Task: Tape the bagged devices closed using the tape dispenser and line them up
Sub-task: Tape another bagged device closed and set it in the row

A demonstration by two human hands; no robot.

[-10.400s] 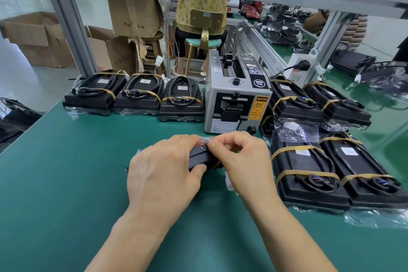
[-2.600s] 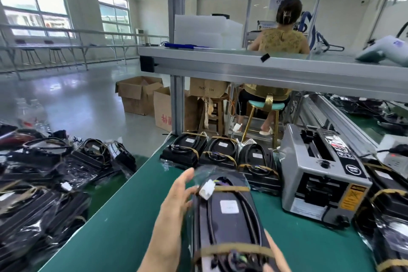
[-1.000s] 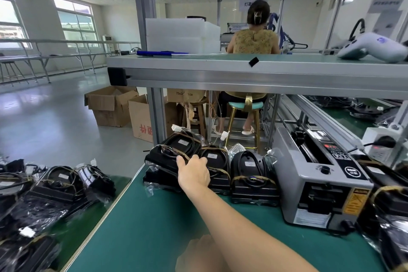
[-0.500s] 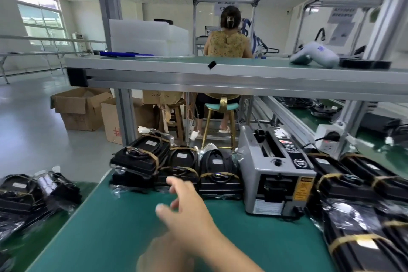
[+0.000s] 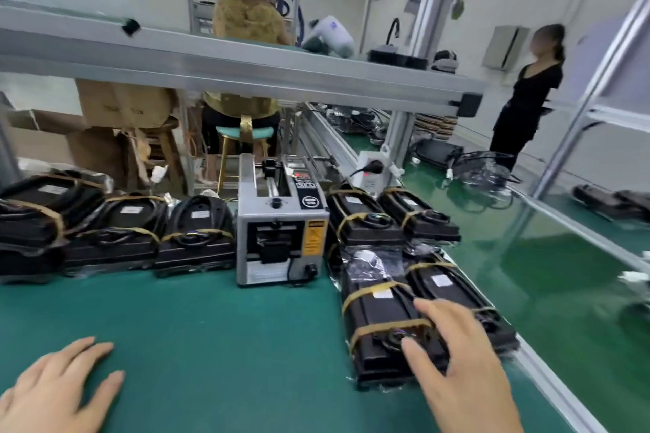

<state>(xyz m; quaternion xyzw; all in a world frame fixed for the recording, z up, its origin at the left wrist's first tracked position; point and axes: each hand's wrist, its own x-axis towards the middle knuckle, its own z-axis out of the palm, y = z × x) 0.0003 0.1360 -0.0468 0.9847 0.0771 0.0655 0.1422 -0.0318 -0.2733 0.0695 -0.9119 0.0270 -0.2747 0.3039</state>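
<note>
Green bench mat (image 5: pixel 218 337) under my relaxed, empty left hand (image 5: pixel 56 394), the last taped unit now stacked on the row left (image 5: pixel 116 232) of the tape dispenser (image 5: pixel 281 225), my spread right hand (image 5: pixel 460 358) seemingly just touching the next bagged device (image 5: pixel 383 323), nothing gripped yet.

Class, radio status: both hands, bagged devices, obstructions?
Left hand open on mat. Right hand open, fingers reaching nearest bagged device. Tape dispenser unobstructed.

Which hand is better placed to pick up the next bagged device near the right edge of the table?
The right hand. Its spread fingers already reach over the nearest bagged device, right of the tape dispenser. The left hand lies far away on the green table.
</note>
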